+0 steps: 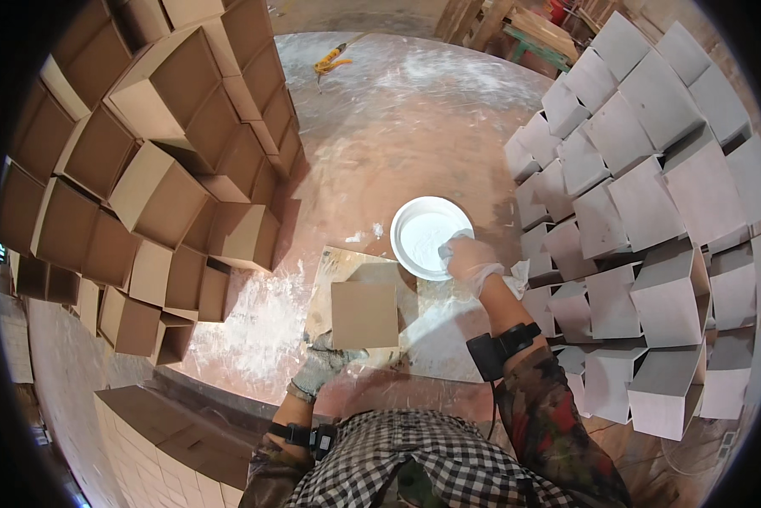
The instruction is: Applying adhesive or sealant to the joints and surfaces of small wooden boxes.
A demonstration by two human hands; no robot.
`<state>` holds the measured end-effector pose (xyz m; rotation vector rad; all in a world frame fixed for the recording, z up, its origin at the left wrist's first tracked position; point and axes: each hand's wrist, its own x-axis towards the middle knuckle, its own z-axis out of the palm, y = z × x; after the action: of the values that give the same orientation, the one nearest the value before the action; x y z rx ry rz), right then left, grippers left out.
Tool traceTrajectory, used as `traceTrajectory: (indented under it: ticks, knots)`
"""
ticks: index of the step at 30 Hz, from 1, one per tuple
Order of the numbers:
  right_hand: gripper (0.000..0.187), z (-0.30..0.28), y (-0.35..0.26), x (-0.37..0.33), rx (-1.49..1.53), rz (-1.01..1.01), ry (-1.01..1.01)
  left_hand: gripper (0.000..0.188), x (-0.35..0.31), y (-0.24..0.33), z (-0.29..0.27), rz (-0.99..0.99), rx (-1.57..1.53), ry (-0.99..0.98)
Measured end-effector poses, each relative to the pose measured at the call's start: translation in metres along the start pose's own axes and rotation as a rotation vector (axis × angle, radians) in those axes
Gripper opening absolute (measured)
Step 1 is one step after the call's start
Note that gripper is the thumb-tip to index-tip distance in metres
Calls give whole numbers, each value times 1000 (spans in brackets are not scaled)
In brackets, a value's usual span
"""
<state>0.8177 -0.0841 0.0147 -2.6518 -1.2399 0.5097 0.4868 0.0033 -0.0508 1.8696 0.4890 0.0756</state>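
Centre of the scene, a small square brown tile lies flat on a paint-smeared board, just near of a white bowl that seems to hold white liquid. The left hand, in a grey work glove, grips the tile at its near-left corner; the fingers are mostly tucked beneath the tile, so how they are set cannot be told. The right hand, in a thin clear glove, reaches to the bowl's right rim, its fingers bunched together around what looks like a white rag or sponge, though that is too small to be sure of.

The tile looks rigid and unglazed, probably light for its size but brittle at the corners, so a hold along its edges seems safest. Once wetted it would likely turn slippery.

Out to the left, rows of brown tiles lean against one another across the floor. To the right, a matching field of white-coated tiles stands propped the same way. At the far side, a yellow tool lies on the dusty floor, white streaks all about it.
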Motion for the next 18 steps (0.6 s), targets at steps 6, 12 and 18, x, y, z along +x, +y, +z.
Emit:
traceTrajectory:
  ticks: [6, 12, 18]
  knots:
    - [23, -9, -34, -40, -413, -66, -232, 43, 3, 9, -2, -55, 71, -33]
    - [19, -24, -22, -44, -202, -197, 11, 42, -6, -36, 15, -62, -1536, -53]
    - [20, -2, -18, -35, -374, -69, -117, 36, 6, -13, 11, 86, -91, 58]
